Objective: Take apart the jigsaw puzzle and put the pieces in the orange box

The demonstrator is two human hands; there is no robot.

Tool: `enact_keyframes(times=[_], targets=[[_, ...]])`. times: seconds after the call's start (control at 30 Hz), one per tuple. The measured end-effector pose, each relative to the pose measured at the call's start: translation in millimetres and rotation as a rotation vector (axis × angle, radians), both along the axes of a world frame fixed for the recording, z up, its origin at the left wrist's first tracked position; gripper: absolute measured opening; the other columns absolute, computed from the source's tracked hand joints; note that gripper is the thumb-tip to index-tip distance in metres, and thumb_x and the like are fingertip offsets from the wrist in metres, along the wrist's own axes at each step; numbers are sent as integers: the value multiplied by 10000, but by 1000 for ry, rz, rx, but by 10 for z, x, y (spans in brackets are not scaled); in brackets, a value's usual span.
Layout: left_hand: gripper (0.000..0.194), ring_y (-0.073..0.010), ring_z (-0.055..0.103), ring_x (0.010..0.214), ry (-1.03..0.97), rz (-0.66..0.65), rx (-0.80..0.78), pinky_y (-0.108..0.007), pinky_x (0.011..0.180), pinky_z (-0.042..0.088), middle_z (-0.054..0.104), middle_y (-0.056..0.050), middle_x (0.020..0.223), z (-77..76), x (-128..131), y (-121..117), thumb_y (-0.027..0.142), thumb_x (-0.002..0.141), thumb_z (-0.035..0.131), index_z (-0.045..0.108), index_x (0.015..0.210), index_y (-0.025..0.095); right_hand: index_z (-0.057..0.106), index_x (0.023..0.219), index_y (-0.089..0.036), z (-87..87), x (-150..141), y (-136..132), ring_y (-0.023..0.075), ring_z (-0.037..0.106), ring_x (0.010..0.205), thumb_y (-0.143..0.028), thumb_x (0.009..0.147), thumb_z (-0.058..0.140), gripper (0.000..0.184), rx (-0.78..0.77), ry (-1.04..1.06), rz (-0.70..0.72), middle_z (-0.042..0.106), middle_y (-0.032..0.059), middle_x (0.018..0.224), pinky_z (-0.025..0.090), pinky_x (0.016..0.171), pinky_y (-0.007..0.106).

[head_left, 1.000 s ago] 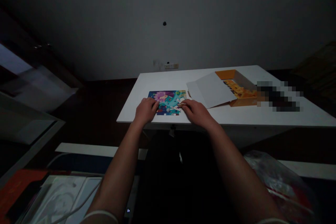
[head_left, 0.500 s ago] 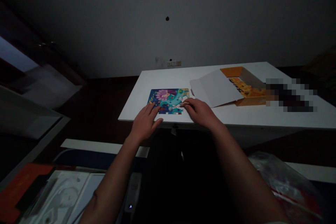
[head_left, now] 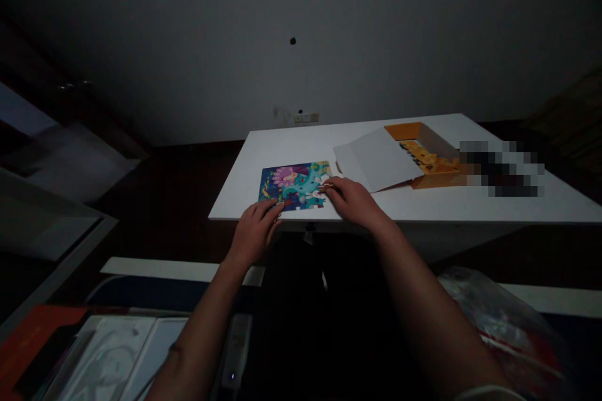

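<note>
A colourful jigsaw puzzle (head_left: 291,183) lies flat near the front edge of a white table (head_left: 437,207). My left hand (head_left: 254,230) hangs at the table's front edge, fingers stretched forward, their tips touching the puzzle's near left edge. My right hand (head_left: 353,202) rests on the table at the puzzle's right side, fingers pinched on a small pale puzzle piece (head_left: 325,187) at the puzzle's right edge.
An open orange box (head_left: 426,160) with a white lid flap (head_left: 379,160) lies on the table right of the puzzle. A blurred-out patch sits further right. Below me lie white packaging (head_left: 113,357) and a plastic bag (head_left: 498,319). The room is dim.
My left hand slid off the puzzle's left part and back to the table's front edge, its fingers stretching out. My right hand stayed at the puzzle's right edge.
</note>
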State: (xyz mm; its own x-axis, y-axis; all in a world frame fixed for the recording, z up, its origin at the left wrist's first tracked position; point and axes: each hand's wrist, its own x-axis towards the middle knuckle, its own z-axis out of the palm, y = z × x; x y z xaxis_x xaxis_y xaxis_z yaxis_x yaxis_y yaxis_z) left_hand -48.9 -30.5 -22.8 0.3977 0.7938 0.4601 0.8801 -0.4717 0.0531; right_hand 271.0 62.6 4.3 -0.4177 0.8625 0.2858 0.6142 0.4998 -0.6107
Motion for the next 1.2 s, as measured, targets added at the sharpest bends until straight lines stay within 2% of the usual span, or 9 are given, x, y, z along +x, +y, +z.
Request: enact_keyframes(times=[0.2,0.43,0.6,0.77,0.9,1.0,1.07,1.13,1.2], targets=[[491,-291,699,1305,-177,-6,-38,-469,1092,636,758,-96,1427,-20,-58,-24,89,1087,507,683,1506,275,790,1224,-227,4,-16,-26,355,770,1109,-302,1115,546,278,0,61,-19,834,160,1212,562,952,461],[376,-286,737,1280,-445,9,29,-490,1107,631,786,-100,1374,61,66,41,171,1102,532,715,1421,249,753,1322,-244,-53,-21,-2,348,776,1067,-357,1091,585,307,24,155,-94,841,145,1192,569,919,452],[309,-282,741,1303,-786,-19,-20,-472,1154,601,788,-116,1381,198,590,33,284,1138,565,732,1390,224,728,1226,-274,-49,-59,-153,303,763,1067,-420,1055,643,239,46,473,-106,814,88,1173,583,966,450],[309,-284,773,1239,-1345,-80,-246,-454,1129,622,796,-99,1342,172,1356,59,420,1100,669,741,1343,243,673,1247,-275,-103,-248,-516,262,758,941,-550,1044,697,343,-140,853,-56,797,59,1106,647,867,423],[290,-290,761,1279,-1616,-197,-348,-460,1177,602,786,-102,1360,109,1828,113,448,1086,692,729,1313,272,704,1270,-299,-187,-293,-656,320,752,1169,-579,1022,746,376,-81,920,-177,777,104,1268,641,1048,504],[283,-287,755,1267,-1606,-246,-342,-472,1181,592,776,-110,1358,103,2052,187,454,1104,659,730,1309,273,731,1264,-326,-180,-240,-683,341,743,1201,-595,1018,754,365,-23,885,-246,787,107,1291,644,1054,527],[303,-302,693,1386,-1498,-250,-271,-513,1261,525,733,-122,1456,126,2139,246,466,1132,602,733,1312,261,737,1246,-298,-138,-184,-701,327,767,1129,-570,1027,736,349,-35,894,-252,814,107,1232,663,998,506],[352,-312,595,1523,-1363,-260,-214,-550,1336,439,666,-130,1576,165,2148,300,478,1157,540,714,1362,252,734,1221,-266,-81,-82,-710,307,786,1066,-543,1018,734,343,-33,905,-279,829,102,1178,671,956,477],[441,-314,537,1589,-1213,-271,-224,-564,1350,424,600,-140,1664,202,2048,339,488,1165,511,627,1518,250,727,1207,-258,-12,111,-684,302,790,1042,-550,995,746,361,17,874,-365,833,97,1157,664,944,464]])
